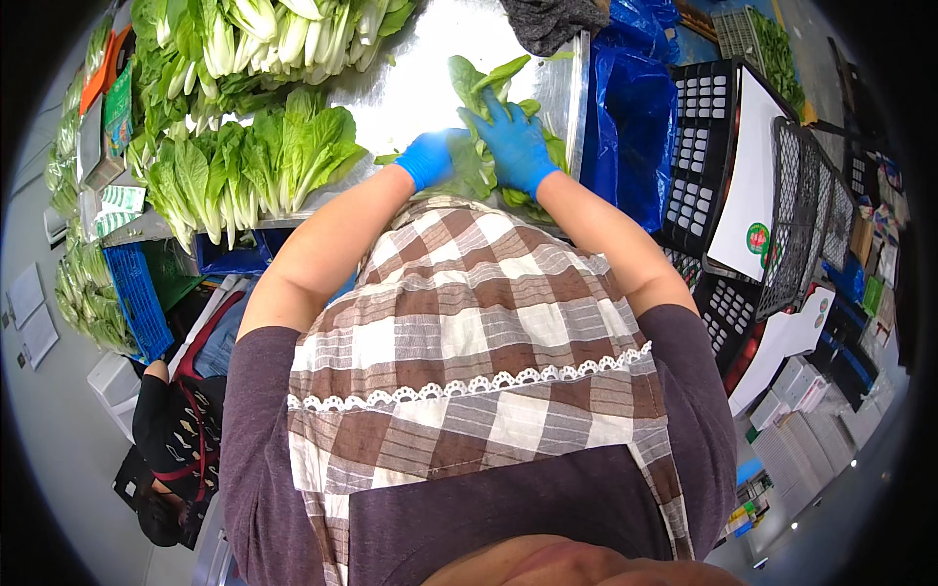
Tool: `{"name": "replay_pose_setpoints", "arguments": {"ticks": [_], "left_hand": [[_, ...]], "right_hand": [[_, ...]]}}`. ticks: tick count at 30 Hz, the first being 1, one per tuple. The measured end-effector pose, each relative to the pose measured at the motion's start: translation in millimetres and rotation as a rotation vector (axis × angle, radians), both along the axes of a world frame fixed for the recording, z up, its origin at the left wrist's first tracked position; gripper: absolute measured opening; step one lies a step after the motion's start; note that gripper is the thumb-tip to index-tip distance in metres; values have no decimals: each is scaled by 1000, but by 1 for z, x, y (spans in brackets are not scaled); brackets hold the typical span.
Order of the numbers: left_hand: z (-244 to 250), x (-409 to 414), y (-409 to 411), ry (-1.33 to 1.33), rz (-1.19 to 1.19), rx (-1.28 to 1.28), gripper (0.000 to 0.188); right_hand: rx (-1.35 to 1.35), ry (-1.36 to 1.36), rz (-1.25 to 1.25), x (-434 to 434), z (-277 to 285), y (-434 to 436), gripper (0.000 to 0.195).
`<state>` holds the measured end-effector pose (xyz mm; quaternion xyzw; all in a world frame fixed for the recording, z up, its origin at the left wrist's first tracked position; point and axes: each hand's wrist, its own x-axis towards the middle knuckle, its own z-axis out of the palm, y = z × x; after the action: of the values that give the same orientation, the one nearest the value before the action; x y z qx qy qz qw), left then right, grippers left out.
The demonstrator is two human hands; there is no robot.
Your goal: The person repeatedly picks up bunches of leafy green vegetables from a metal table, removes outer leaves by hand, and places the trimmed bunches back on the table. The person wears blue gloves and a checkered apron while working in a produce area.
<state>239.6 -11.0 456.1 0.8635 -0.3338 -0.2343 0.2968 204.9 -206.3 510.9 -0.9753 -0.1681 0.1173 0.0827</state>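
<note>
Both of my hands wear blue gloves, low over a shiny metal table (pixel 418 80). My left hand (pixel 429 157) is by the near edge at loose green leaves (pixel 469 165); its fingers are partly hidden by a leaf. My right hand (pixel 513 139), fingers spread, lies on leafy greens (pixel 469 77) near the table's right side; whether it grips any of them is unclear. To the left, a row of light green leafy heads (pixel 249 161) lies along the near edge, with a larger pile of white-stemmed greens (pixel 293 36) behind it.
A blue plastic bag (pixel 634 139) hangs open just right of the table, beside stacked black plastic crates (pixel 696 146). Dark grey cloth (pixel 553 26) lies at the far right corner. A blue basket (pixel 139 297) is at the lower left, near another person (pixel 179 432). Bagged greens (pixel 91 293) are further left.
</note>
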Motion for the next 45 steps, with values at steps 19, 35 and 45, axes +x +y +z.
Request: {"name": "replay_pose_setpoints", "arguments": {"ticks": [19,35,45], "left_hand": [[69,3,61,270,632,-569,69],[65,6,-9,397,394,-388,49],[78,23,-134,829,-60,-263,63]], "right_hand": [[1146,86,-404,32,-34,-1,32],[1665,42,-735,-23,30,-163,41],[861,-345,-766,-63,-96,-267,52]]}}
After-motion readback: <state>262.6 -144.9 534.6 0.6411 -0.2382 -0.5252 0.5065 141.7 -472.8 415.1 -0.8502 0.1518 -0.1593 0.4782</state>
